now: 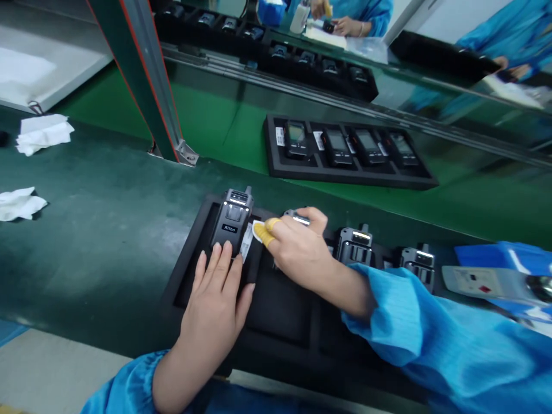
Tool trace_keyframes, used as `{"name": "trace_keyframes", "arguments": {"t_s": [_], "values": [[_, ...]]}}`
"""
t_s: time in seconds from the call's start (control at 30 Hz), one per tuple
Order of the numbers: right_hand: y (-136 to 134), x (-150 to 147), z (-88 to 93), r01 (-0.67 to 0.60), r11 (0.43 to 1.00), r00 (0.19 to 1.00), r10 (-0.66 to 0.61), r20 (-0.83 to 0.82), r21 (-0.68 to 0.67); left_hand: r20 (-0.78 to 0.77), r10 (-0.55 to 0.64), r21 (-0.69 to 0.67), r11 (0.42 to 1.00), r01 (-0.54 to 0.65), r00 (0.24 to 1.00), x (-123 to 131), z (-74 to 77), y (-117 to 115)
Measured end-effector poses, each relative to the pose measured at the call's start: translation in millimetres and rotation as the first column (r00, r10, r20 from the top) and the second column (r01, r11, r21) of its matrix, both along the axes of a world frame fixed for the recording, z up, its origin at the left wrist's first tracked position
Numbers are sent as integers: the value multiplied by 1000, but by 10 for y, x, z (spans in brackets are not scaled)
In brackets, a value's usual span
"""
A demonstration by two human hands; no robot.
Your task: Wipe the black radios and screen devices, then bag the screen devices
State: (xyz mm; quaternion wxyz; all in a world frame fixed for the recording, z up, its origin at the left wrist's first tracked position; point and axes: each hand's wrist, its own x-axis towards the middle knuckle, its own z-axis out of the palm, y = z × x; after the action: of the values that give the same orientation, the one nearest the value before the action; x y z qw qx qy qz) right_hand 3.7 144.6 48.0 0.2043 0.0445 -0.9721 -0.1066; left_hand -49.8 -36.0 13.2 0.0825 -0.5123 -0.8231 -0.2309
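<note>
My left hand [218,305] lies flat, its fingertips touching the lower end of a black two-way radio [232,221] marked "Riton". This radio rests back-up in the leftmost compartment of a black foam tray [190,270], a white label [246,241] beside it. My right hand [297,244] is closed, with yellow finger covers on its fingers, and pinches a small white wipe [257,231] near the label. It hides most of a second radio [295,217]. Farther right in the tray are a third radio [356,244] and a fourth radio [418,264], partly behind my sleeve.
Behind, another foam tray [271,167] holds several radios, screens up. A metal post [150,86] stands at left. Crumpled white wipes [45,133] lie far left. A clear bottle [483,282] and blue packaging [509,256] are at right. Co-workers' hands [347,26] show beyond the ledge.
</note>
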Motion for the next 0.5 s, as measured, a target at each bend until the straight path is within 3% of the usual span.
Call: {"name": "trace_keyframes", "arguments": {"t_s": [0.2, 0.3, 0.43, 0.5], "values": [[-32, -84, -95, 44, 997, 997, -49, -64, -69, -5, -9, 31, 999, 9, 1000, -4, 12, -5], [-204, -72, -153, 7, 993, 998, -15, -65, -122, 90, 60, 143, 987, -72, 994, 2, 56, -51], [-382, 79, -112, -189, 944, 980, 198, 7, -271, 291, 168, 375, 886, -274, 942, 11, 84, -134], [-364, 69, -80, -169, 942, 984, 177, 0, -290, 368, 176, 434, 836, -336, 913, 13, 61, -160]]}}
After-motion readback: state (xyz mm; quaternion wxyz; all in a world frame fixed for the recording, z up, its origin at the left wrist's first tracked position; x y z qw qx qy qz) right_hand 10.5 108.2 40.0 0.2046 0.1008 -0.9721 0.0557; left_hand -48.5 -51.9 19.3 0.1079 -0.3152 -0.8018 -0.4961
